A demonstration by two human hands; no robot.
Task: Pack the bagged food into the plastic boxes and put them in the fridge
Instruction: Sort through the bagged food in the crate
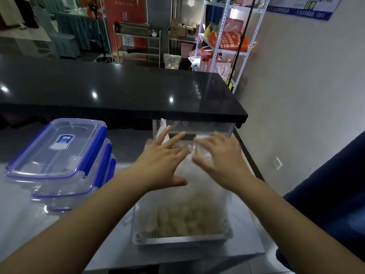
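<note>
A clear plastic bag (205, 196) of pale, beige food stands upright in an open clear plastic box (181, 241) on the steel table, near its front edge. The food (183, 220) fills the bag's lower part inside the box. My left hand (160, 161) hovers at the bag's crumpled top with fingers spread and thumb out, gripping nothing that I can see. My right hand (219, 155) is blurred by motion and lies against the top of the bag; whether it grips the plastic is unclear. At the left, three lidded boxes (57, 153) with blue clips are stacked.
A black stone counter (122, 93) runs across above the steel table (23, 220), overhanging its far edge. Dark blue fabric (333, 196) fills the right side. A white metal shelf (223, 36) with bags stands at the back right by the wall.
</note>
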